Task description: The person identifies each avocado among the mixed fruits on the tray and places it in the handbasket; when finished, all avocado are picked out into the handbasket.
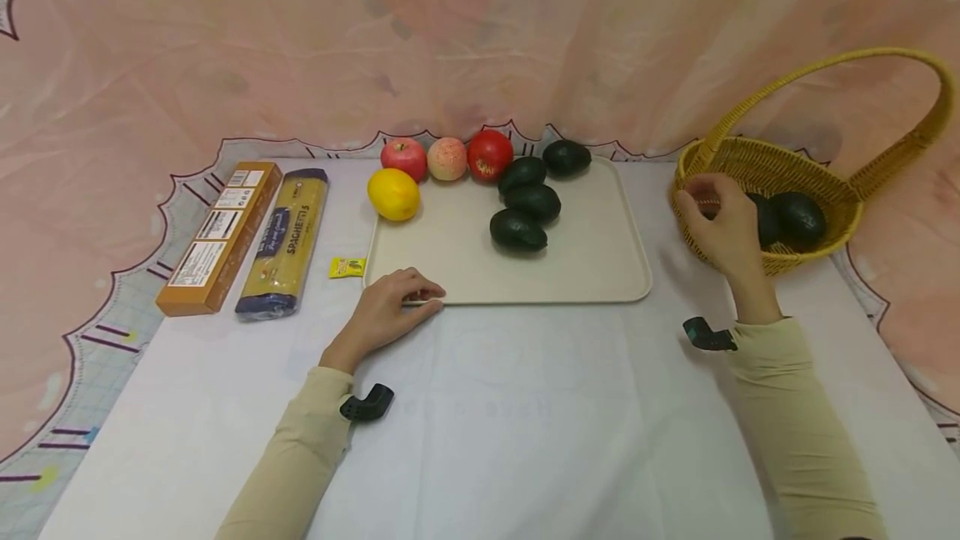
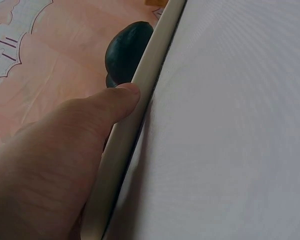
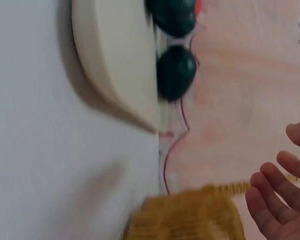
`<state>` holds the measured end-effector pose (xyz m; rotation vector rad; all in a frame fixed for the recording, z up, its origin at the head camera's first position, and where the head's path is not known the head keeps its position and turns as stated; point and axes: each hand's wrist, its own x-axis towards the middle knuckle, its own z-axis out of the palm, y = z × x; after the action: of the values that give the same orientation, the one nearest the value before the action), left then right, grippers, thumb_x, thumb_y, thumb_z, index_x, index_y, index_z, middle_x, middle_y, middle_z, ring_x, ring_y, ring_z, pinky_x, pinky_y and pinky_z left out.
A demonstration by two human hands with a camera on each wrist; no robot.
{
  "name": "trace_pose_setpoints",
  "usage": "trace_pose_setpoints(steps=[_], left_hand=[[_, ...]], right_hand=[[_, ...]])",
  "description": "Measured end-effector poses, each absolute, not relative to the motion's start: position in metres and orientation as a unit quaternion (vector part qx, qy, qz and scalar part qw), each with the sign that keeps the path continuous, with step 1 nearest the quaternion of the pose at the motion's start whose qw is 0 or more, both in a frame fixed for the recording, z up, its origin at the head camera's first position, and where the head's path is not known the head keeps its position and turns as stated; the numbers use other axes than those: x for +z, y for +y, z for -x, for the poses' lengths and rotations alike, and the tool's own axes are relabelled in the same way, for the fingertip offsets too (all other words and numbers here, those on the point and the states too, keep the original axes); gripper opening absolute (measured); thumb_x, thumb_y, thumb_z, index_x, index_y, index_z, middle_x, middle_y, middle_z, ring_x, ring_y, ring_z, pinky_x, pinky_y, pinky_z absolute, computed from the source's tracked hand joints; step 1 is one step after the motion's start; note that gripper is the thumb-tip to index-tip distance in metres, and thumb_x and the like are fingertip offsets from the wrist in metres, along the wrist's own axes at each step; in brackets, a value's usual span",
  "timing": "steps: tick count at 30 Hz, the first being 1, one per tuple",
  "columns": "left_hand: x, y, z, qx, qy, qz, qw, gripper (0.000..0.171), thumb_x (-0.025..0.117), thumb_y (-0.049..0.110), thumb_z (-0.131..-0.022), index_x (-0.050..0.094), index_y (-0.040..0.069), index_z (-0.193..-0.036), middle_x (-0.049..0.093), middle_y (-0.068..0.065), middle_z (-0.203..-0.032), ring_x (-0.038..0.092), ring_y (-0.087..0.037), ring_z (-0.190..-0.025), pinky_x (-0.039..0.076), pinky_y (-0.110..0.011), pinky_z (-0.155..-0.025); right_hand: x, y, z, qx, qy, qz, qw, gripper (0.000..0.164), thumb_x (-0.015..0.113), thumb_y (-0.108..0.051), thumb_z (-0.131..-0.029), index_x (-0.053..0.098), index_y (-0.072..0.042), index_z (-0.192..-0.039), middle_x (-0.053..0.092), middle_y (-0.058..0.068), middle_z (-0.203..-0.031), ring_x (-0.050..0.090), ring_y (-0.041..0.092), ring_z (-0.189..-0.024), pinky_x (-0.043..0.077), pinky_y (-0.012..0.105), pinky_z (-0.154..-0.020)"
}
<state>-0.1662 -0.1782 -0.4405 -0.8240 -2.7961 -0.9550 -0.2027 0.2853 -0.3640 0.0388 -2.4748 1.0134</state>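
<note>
Right hand (image 1: 722,227): wrist view alone shows grip spread, empty; left hand (image 1: 386,305) pinches tray (image 1: 585,261) edge

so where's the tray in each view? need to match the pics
Head: tray in the middle, slightly above centre.
Left wrist: only its near edge, a pale strip slanting from top, right of centre, to bottom left, under the left hand's thumb.
Right wrist: upper part, left of centre, one end only, cut off by the top edge.
Shared landmark: dark avocados; at least one shows by the tray in every view.
</note>
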Motion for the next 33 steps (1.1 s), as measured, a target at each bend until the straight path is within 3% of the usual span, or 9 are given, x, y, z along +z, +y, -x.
trace_pose_setpoints(steps=[4, 7, 11, 21, 33], left_hand=[[-0.440, -0.179, 0.166, -0.309, -0.912, 0.268, 0.040, 0.017, 0.070, 0.031, -0.086, 0.070, 0.026, -0.102, 0.061, 0.011, -0.090, 0.057, -0.006, -0.083, 0.048, -0.028, -0.075], [-0.440, -0.179, 0.166, -0.309, -0.912, 0.268, 0.040, 0.017, 0.070, 0.031, -0.085, 0.070, 0.026, -0.101, 0.061, 0.011, -0.090, 0.057, -0.006, -0.083, 0.048, -0.028, -0.075], [-0.439, -0.180, 0.167, -0.310, -0.911, 0.267, 0.039, 0.017, 0.070, 0.031, -0.086, 0.070, 0.026, -0.101, 0.061, 0.012, -0.090, 0.057, -0.005, -0.084, 0.049, -0.028, -0.075], [-0.439, -0.181, 0.166, -0.309, -0.912, 0.267, 0.041, 0.018, 0.070, 0.031, -0.085, 0.069, 0.027, -0.102, 0.061, 0.012, -0.090, 0.056, -0.005, -0.083, 0.048, -0.027, -0.074], [-0.442, -0.179, 0.167, -0.311, -0.911, 0.269, 0.038, 0.018, 0.070, 0.032, -0.085, 0.070, 0.027, -0.102, 0.060, 0.012, -0.089, 0.056, -0.004, -0.083, 0.048, -0.026, -0.075]], right_hand=[[-0.370, 0.268, 0.206, 0.376, -0.900, -0.037, 0.215, 0.036, 0.061, -0.026, -0.091, 0.058, -0.001, -0.116, 0.062, 0.013, -0.110, 0.055, 0.005, -0.094, 0.045, 0.016, -0.083], [-0.373, 0.254, 0.208, 0.383, -0.900, -0.059, 0.200, 0.036, 0.062, -0.024, -0.091, 0.057, -0.001, -0.118, 0.061, 0.015, -0.112, 0.058, 0.022, -0.099, 0.049, 0.033, -0.087], [-0.376, 0.236, 0.212, 0.405, -0.891, -0.091, 0.185, 0.035, 0.064, -0.020, -0.089, 0.057, 0.002, -0.116, 0.061, 0.017, -0.111, 0.059, 0.030, -0.101, 0.048, 0.047, -0.087], [-0.382, 0.188, 0.212, 0.414, -0.889, -0.154, 0.121, 0.038, 0.066, -0.019, -0.088, 0.054, -0.001, -0.120, 0.057, 0.018, -0.115, 0.056, 0.030, -0.105, 0.047, 0.047, -0.089], [-0.390, 0.136, 0.213, 0.375, -0.906, -0.195, 0.018, 0.059, 0.070, -0.030, -0.085, 0.046, -0.006, -0.133, 0.051, 0.013, -0.127, 0.052, 0.027, -0.113, 0.044, 0.044, -0.094]])
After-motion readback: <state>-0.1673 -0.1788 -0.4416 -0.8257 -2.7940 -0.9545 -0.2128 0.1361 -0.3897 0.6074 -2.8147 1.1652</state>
